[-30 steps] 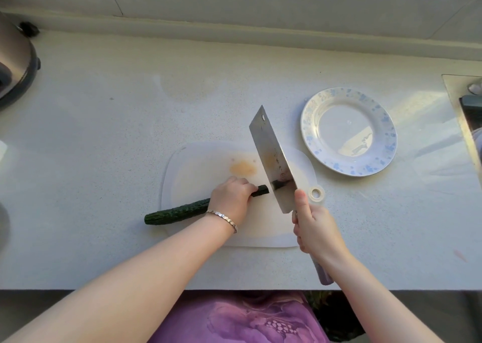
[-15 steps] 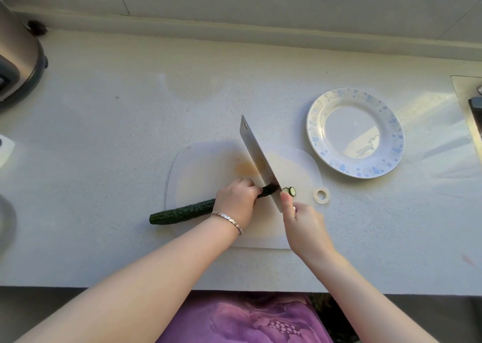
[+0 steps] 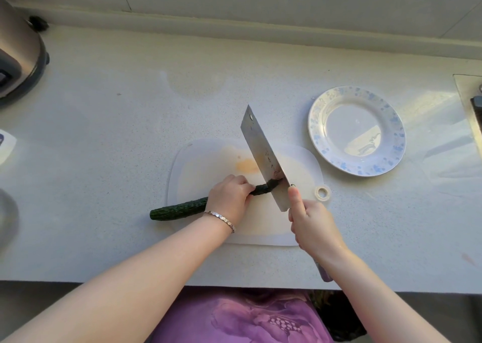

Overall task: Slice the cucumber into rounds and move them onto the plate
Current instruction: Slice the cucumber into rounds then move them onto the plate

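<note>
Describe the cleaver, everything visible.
The cleaver has a broad rectangular blade of bare grey metal, with a small hole near its far top corner and faint markings on the flat. It is tilted, its flat facing the camera, tip pointing away. The right hand grips the handle, mostly hidden; a purplish butt shows below the wrist. The blade meets the cucumber at its right end, over the white board. The cucumber's reflection shows on the steel.

Bare forearms, no sleeves; a silver link bracelet (image 3: 220,217) circles the left wrist; a purple floral-print garment (image 3: 242,316) shows below the counter edge
</note>
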Motion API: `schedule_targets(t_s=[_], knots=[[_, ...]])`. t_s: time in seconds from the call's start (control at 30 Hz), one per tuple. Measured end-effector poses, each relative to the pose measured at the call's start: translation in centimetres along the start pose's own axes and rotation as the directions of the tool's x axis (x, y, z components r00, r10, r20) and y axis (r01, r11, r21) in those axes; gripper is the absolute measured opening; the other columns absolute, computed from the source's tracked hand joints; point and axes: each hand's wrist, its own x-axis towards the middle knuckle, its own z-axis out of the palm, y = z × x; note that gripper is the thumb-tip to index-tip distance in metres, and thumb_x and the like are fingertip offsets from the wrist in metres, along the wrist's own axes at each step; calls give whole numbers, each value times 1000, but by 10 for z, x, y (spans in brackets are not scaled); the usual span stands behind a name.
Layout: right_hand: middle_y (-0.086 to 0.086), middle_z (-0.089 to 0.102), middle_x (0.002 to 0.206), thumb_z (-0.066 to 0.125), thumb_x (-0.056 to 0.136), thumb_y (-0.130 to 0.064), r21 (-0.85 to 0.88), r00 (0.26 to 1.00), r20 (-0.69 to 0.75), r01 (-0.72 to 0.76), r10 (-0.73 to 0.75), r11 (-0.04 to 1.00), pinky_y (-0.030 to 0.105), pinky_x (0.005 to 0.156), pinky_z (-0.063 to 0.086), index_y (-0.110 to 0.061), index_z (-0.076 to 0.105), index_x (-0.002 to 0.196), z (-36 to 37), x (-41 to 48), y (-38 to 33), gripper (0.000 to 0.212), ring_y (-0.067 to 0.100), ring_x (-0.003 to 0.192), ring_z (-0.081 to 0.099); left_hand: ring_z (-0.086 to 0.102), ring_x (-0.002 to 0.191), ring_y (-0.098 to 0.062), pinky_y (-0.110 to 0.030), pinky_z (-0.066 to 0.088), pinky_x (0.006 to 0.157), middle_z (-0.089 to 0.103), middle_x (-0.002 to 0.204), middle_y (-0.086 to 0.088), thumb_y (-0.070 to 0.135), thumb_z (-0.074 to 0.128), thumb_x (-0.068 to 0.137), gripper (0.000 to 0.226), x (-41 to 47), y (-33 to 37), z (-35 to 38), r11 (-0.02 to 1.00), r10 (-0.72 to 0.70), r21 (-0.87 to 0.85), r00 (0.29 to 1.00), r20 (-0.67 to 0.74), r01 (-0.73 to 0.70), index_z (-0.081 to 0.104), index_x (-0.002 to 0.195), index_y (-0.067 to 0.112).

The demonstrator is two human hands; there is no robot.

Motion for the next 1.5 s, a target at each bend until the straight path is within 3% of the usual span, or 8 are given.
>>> schedule_targets(t_s=[0.13, 0.27, 0.5, 0.9, 0.97, 1.1, 1.27, 1.5], knots=[[10, 44, 61, 25, 93, -55, -57, 1000, -12, -13, 12, 998, 33, 56, 30, -10, 41, 65, 5, 2, -3, 55, 21, 57, 39, 61, 99, -29, -29, 38, 63, 71, 98, -13, 5, 63, 85, 22, 0, 3, -4, 999, 32, 22, 999, -26, -31, 72, 104, 9], [4, 35, 53, 25, 95, -51, -108, 1000, -31, -4, 0, 994, 34, 53, 24, -12, 28, 59, 15, 7, -5, 54, 20, 51, 33, 66, 54, -22, -17, 32, 40, 68, 57, -1, 1, 89, 43, 28, 3, 3, -4, 995, 77, 69, 997, -9, -76, 76, 64, 15], [6, 37, 55, 27, 91, -60, 107, 997, -55, -48, 54, 993, 35, 57, 31, -12, 38, 61, 10, 5, 7, 57, 20, 52, 35, 65, 48, -18, -16, 39, 31, 66, 51, 3, 3, 93, 30, 38, 2, 3, -4, 996, 81, 43, 997, -1, -81, 75, 59, 19], [6, 38, 56, 24, 93, -54, -105, 1000, -16, 11, -12, 994, 34, 54, 26, -10, 30, 62, 13, 4, -4, 54, 21, 55, 36, 66, 49, -19, -17, 41, 32, 67, 52, 2, 4, 93, 34, 34, 4, -1, 1, 993, 112, 48, 990, -84, -109, 76, 59, 19], [5, 37, 54, 24, 93, -54, -111, 1000, -25, 5, -7, 994, 34, 55, 26, -11, 29, 60, 16, 7, -2, 55, 21, 54, 36, 68, 58, -20, -20, 45, 37, 70, 60, 0, 5, 91, 45, 29, 4, -1, 2, 996, 85, 40, 993, -79, -82, 77, 66, 18], [6, 41, 55, 26, 93, -56, 37, 997, -43, -55, 57, 998, 33, 57, 32, -11, 37, 61, 18, 11, 4, 57, 22, 54, 38, 59, 103, -28, -34, 49, 73, 69, 104, -9, 7, 61, 85, 26, -3, -8, 2, 1000, 3, 3, 1000, -13, -3, 66, 110, 10], [-6, 28, 42, 29, 90, -60, 215, 994, -23, -103, 111, 971, 29, 49, 25, -14, 34, 60, 5, 9, 8, 55, 18, 46, 28, 66, 59, -29, -29, 50, 43, 69, 68, -8, -7, 84, 45, 38, -7, -16, 1, 997, 59, 59, 996, -70, -55, 74, 78, 9], [1, 34, 50, 26, 91, -60, 117, 997, -66, -39, 47, 992, 36, 58, 30, -14, 35, 60, -10, 0, 11, 56, 20, 51, 33, 61, 45, -24, -17, 29, 36, 62, 52, -3, -6, 89, 27, 45, 1, 3, 4, 987, 105, 126, 993, -55, -97, 76, 65, 15]])
